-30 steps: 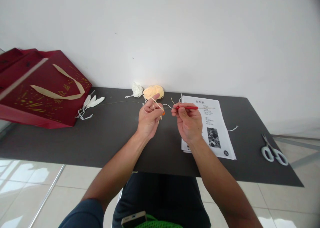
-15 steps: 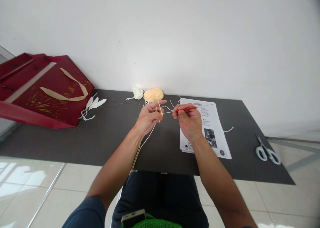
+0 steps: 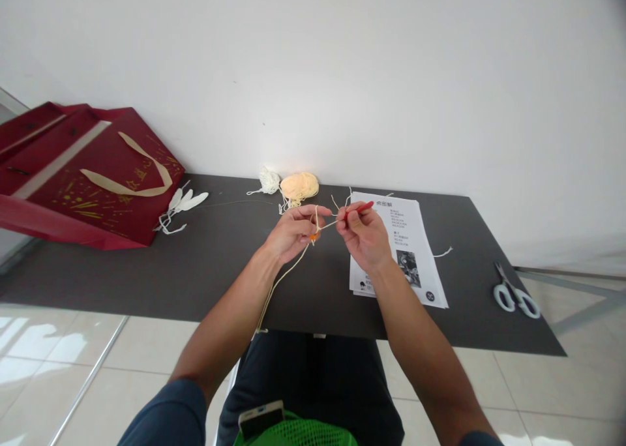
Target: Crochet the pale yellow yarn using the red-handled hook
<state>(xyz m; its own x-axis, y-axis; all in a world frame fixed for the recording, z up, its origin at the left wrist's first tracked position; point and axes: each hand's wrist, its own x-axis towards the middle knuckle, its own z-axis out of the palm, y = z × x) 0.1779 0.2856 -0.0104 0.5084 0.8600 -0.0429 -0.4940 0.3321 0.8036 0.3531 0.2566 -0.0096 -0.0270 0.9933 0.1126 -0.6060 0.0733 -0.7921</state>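
My left hand (image 3: 292, 231) is closed in a pinch on a small orange crochet piece (image 3: 314, 237), index finger stretched to the right. Cream yarn (image 3: 278, 282) loops over that finger and trails down along my forearm to the table's front edge. In my right hand (image 3: 366, 236) is a crochet hook with a red handle (image 3: 364, 207), held much like a pen. Its thin shaft slants down-left toward the orange piece; whether the tip is inside a stitch is too small to tell. White strands pass behind the fingertips.
Behind my hands lie a pale yellow yarn ball (image 3: 299, 185) and a white yarn ball (image 3: 268, 180). Printed sheets (image 3: 424, 253) sit under my right hand. Scissors (image 3: 514, 295) rest at the right. White crocheted pieces (image 3: 188, 201) lie beside a red paper bag (image 3: 122, 198).
The hook's handle has tilted upward, its shaft now slanting down toward the left hand. My left index finger has lowered slightly, with the yarn loop still over it.
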